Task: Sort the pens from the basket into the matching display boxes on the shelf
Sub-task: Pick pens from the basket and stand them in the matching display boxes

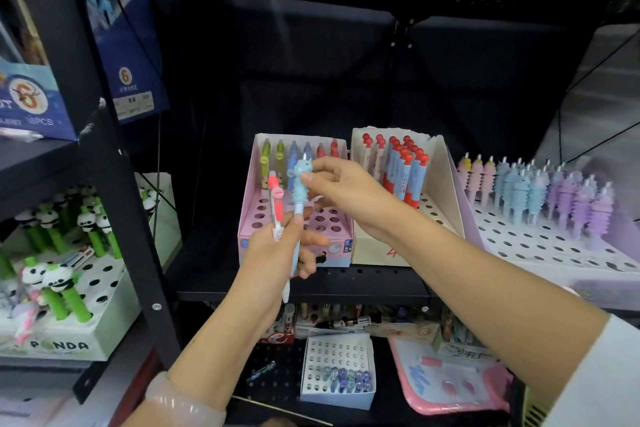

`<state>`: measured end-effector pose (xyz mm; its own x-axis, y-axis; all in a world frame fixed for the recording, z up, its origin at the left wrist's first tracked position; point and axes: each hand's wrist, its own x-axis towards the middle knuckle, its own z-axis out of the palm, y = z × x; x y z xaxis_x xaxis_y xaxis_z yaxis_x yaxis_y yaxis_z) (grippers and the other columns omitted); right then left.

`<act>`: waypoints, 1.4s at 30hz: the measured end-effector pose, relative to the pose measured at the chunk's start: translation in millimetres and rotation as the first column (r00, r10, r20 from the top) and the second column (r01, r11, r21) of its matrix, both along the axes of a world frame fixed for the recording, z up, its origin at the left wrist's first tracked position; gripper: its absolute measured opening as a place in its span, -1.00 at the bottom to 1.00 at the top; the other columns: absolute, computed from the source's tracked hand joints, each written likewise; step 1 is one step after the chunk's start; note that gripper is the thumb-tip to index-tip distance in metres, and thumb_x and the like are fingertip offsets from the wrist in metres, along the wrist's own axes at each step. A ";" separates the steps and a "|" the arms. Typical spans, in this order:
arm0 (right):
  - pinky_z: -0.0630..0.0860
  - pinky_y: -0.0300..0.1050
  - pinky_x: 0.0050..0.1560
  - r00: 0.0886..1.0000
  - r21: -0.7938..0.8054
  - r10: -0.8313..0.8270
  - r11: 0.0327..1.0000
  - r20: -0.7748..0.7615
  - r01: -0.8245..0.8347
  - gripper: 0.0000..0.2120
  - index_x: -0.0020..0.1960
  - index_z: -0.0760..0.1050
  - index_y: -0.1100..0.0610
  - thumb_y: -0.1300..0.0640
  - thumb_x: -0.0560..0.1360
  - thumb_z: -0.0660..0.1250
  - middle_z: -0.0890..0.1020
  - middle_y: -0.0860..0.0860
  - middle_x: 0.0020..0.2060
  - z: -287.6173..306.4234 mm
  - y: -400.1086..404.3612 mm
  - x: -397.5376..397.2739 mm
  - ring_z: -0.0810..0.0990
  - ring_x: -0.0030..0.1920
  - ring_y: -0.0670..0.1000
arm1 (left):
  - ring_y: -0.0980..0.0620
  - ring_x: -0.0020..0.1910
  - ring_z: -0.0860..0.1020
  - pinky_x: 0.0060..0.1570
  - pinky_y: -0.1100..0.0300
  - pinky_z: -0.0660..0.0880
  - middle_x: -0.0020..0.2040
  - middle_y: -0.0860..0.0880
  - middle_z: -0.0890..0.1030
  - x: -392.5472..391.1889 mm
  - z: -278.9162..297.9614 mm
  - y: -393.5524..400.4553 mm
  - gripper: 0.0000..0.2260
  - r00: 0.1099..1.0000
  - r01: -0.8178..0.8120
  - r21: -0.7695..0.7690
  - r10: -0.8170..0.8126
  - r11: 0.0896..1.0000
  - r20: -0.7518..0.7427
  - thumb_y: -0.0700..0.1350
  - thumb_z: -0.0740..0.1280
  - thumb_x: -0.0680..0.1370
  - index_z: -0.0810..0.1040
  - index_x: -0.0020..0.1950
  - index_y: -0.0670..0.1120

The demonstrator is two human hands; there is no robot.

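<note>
While the left hand [277,246] grips two pens upright in front of the shelf [311,288], the right hand [341,189] reaches in from the right and pinches the top of one of them. That one is the blue pen [300,191] with a bulky animal-shaped head, held between the right thumb and fingertips, its lower barrel running down through the left fist. Just left of it stands the pink-capped pen [275,198], white in the barrel, held by the left hand alone.

Directly behind both hands sits the pink display box [249,218], whose far row holds yellow-green, blue and red pens while the nearer holes are open. Touching it on the right is the cream display box [446,191], packed at its far left with blue pens topped by red caps. Farther right, the wide lilac box [554,253] carries rows of pink, blue and purple ridged pens along its far side. On the left, past the black upright, the panda box [69,345] holds green pens with panda heads, some lying across its top. Below the shelf, a small white box [337,350] holds a few translucent blue and purple pens along its near edge, beside a pink tray [415,399].
</note>
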<state>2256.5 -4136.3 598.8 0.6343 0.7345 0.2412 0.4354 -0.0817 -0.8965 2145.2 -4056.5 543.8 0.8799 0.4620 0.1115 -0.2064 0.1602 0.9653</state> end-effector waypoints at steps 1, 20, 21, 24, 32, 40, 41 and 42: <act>0.53 -0.33 -0.20 0.999 0.019 -0.035 0.999 0.004 0.035 -0.87 0.09 0.48 0.08 0.11 0.57 0.23 0.62 -0.10 -0.22 1.6 -3.7 0.3 0.59 -0.24 -0.21 | 0.09 -0.58 0.42 -0.54 0.28 0.40 -0.32 -0.04 0.66 1.6 0.3 -3.2 -0.88 1.000 0.007 -0.006 -0.007 1.000 -0.013 -0.06 0.15 0.62 0.48 0.04 0.02; 0.56 -0.23 -0.30 0.626 0.233 -0.736 0.677 0.258 0.699 -0.89 0.06 0.37 0.18 0.14 0.59 0.19 0.55 0.05 -0.32 20.9 -211.9 79.0 0.58 -0.35 -0.10 | 0.10 -0.53 0.37 -0.57 0.28 0.31 -0.39 0.01 0.51 70.0 14.0 -126.6 -0.88 0.974 0.223 0.098 -0.218 0.970 -0.061 -0.14 0.17 0.61 0.48 -0.01 0.02; 0.58 -0.12 -0.21 0.579 0.225 -0.758 0.646 0.300 0.729 -0.87 0.08 0.36 0.18 0.14 0.59 0.19 0.55 0.06 -0.31 20.5 -223.6 83.4 0.59 -0.31 -0.02 | 0.11 -0.53 0.37 -0.56 0.27 0.31 -0.39 0.02 0.51 72.5 12.4 -131.7 -0.88 0.973 0.229 0.120 -0.223 0.966 -0.064 -0.11 0.18 0.61 0.49 0.02 0.05; 0.45 0.01 -0.18 0.443 0.149 -0.754 0.570 0.484 0.808 -0.77 0.18 0.34 0.20 0.10 0.59 0.20 0.50 0.02 -0.31 18.3 -253.6 94.6 0.56 -0.19 0.16 | 0.11 -0.51 0.37 -0.52 0.26 0.31 -0.37 0.03 0.53 79.8 9.8 -143.9 -0.85 0.968 0.247 0.134 -0.237 0.960 -0.087 -0.09 0.17 0.61 0.51 0.08 0.06; 0.28 -0.05 -0.28 0.357 0.039 -0.672 0.498 0.649 0.866 -0.75 0.16 0.30 0.27 0.10 0.60 0.16 0.57 0.21 -0.14 10.8 -270.3 105.4 0.44 -0.25 0.18 | 0.11 -0.48 0.39 -0.50 0.28 0.34 -0.43 0.09 0.56 88.3 9.5 -162.5 -0.81 0.963 0.258 0.119 -0.246 0.959 -0.107 -0.15 0.13 0.62 0.52 -0.03 0.03; 0.29 -0.05 -0.23 0.326 -0.064 -0.588 0.421 0.741 0.905 -0.73 0.25 0.26 0.33 0.21 0.61 0.12 0.54 0.30 -0.02 18.1 -266.3 109.7 0.52 -0.08 0.30 | 0.15 -0.50 0.39 -0.48 0.29 0.34 -0.42 0.10 0.56 85.9 10.7 -160.7 -0.80 0.961 0.268 0.143 -0.255 0.953 -0.104 -0.16 0.12 0.62 0.52 -0.01 0.02; 0.30 -0.04 -0.23 0.320 -0.056 -0.599 0.416 0.734 0.908 -0.72 0.25 0.26 0.34 0.20 0.61 0.11 0.55 0.31 -0.03 17.8 -266.8 109.9 0.52 -0.08 0.30 | 0.16 -0.50 0.38 -0.48 0.29 0.34 -0.42 0.10 0.56 85.8 10.6 -160.4 -0.80 0.962 0.267 0.142 -0.254 0.953 -0.104 -0.16 0.12 0.62 0.52 -0.01 0.02; 0.31 -0.03 -0.23 0.318 -0.048 -0.618 0.412 0.719 0.910 -0.72 0.24 0.26 0.34 0.18 0.62 0.11 0.55 0.32 -0.04 17.5 -267.3 109.5 0.52 -0.07 0.32 | 0.16 -0.50 0.38 -0.48 0.29 0.34 -0.42 0.10 0.56 85.5 10.4 -160.1 -0.80 0.961 0.267 0.140 -0.254 0.953 -0.104 -0.16 0.12 0.62 0.52 -0.01 0.02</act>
<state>2366.0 -4403.6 616.3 0.8060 0.0716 0.5876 0.3025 -0.9031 -0.3049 2230.7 -4216.5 554.2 0.9766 0.1985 0.0825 -0.0938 0.0484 0.9944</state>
